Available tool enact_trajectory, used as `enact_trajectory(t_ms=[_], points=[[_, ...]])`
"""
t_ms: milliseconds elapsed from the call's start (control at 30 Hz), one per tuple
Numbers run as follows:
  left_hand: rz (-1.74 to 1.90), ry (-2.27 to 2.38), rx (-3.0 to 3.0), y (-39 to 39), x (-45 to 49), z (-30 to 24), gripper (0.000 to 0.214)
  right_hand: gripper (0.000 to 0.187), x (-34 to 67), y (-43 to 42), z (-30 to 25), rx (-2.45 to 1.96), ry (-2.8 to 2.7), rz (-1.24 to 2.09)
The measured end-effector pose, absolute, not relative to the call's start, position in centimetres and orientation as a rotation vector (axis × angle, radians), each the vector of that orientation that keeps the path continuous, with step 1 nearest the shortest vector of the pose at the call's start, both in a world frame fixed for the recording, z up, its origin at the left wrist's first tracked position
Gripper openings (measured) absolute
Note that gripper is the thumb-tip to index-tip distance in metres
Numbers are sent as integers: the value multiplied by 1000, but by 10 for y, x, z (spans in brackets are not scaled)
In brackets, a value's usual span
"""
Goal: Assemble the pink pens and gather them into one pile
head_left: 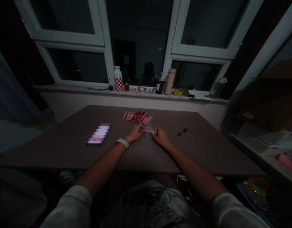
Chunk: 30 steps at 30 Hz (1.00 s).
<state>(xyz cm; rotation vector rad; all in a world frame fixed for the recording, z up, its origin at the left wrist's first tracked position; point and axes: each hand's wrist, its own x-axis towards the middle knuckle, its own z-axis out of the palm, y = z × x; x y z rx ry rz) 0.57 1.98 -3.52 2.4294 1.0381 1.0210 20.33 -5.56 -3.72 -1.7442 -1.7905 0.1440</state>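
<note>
Between my two hands, low over the table, a slim pink pen [148, 131] spans the gap, with a paler section at its middle. My left hand [135, 133] is closed on its left end, and a pale watch band circles that wrist. The fingers of my right hand [160, 136] pinch the pen's right end. Whether the pen is one piece or two parts is too small to tell. Just beyond my left hand lies a row of similar pink pens [148, 120], with red and dark pieces among them.
A phone [98, 134] lies left on the brown table [72, 152]; a black pen [181, 132] lies right. On the windowsill stand a checkered bottle [118, 79], a tan flask [170, 81], a dark cup [160, 86] and yellow tape [177, 92]. Boxes [266, 101] are stacked at right.
</note>
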Motion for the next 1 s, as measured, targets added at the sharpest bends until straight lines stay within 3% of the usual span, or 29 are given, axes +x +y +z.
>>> enact_trajectory(t_ms=[100,367,567,767,1000], points=[[1024,1036,2411,20,5,-35,12,19,208,-51,-36,-1802,-1694,136],[1070,1049,2307,23,6,-38,20,30,218,-46,-37,-1825,-1508,157],[1154,1055,2166,24,9,-34,26,26,215,-48,-37,-1783,-1593,193],[1199,1047,2082,23,13,-33,28,40,200,-55,-33,-1717,-1859,176],[1210,1010,2063,21,15,-31,25,20,194,-55,-32,-1761,-1974,133]])
